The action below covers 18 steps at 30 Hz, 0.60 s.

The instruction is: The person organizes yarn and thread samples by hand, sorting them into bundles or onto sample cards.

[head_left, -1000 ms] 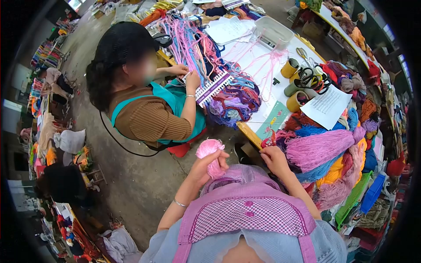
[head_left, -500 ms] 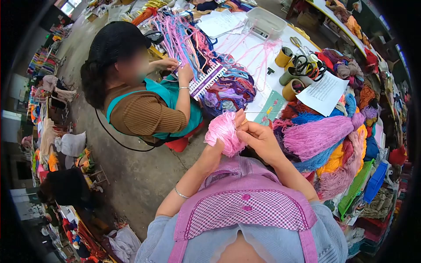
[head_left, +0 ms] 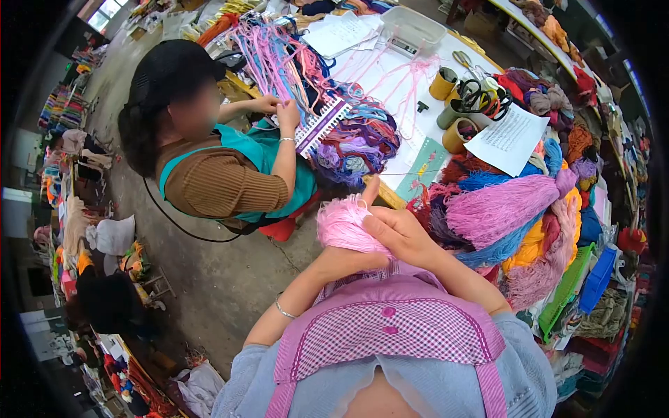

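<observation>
A bundle of glossy pink yarn (head_left: 348, 224) is in front of my apron, wound over my left hand. My left hand (head_left: 352, 259) supports it from below, and a fingertip sticks up behind the yarn. My right hand (head_left: 401, 233) is closed against the bundle's right side, its thumb lying on the strands. Its other fingers are partly hidden. A loop of pale thread shows near the top of the bundle.
A co-worker in a teal apron (head_left: 233, 167) handles strands at a purple-and-white toothed strip (head_left: 323, 127). On the table lie mixed yarn (head_left: 355, 146), black-handled scissors (head_left: 481, 101) in tubes, a paper sheet (head_left: 509, 139) and a plastic box (head_left: 414, 28). Mauve yarn hanks (head_left: 505, 209) pile up at right.
My right hand has moved from pinching above the bundle's right side to closing against it. The bundle and left hand have turned and shifted slightly left and down.
</observation>
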Tool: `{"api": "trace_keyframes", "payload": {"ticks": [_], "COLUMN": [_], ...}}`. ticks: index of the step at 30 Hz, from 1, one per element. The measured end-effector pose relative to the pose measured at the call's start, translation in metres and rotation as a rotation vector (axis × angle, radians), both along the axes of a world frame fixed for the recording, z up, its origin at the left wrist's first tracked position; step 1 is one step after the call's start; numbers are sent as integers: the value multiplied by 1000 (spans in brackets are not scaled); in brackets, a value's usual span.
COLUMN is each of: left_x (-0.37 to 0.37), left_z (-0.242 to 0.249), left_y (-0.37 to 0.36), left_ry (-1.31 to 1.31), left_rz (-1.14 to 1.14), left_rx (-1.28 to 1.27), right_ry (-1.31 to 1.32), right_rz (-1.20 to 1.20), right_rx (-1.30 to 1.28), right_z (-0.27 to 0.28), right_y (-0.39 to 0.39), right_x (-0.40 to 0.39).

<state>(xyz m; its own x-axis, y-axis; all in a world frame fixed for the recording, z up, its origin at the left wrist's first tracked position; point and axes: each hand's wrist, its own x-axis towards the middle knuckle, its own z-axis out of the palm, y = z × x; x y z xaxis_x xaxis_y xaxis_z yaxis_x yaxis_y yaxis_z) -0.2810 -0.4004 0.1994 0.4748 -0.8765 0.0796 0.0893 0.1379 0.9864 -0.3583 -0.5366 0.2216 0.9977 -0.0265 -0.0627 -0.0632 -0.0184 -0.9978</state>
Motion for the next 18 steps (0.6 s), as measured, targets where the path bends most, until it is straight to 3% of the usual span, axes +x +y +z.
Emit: {"api": "trace_keyframes", "payload": {"ticks": [2, 4, 6, 8, 9, 12, 14, 18], "left_x": [-1, -1, 0, 6, 2, 7, 10, 12], "left_z": [6, 23, 32, 24, 29, 21, 20, 24], "left_y": [-6, -7, -8, -5, -9, -2, 1, -1], "left_ry": [156, 308, 435, 464, 528, 500, 550, 693], "left_rz": [69, 120, 127, 56, 126, 241, 256, 275], "left_rx": [-100, -170, -194, -252, -270, -67, -63, -83], "right_ry": [13, 16, 58, 71, 59, 31, 51, 45], "right_rz": [1, -94, -98, -87, -112, -145, -158, -146], "right_rx": [-66, 45, 341, 345, 327, 301, 433, 420], "right_z": [-6, 5, -1, -7, -3, -1, 10, 2], "right_y": [-2, 1, 2, -4, -5, -11, -12, -16], "right_x": [-2, 2, 4, 3, 3, 2, 1, 2]}}
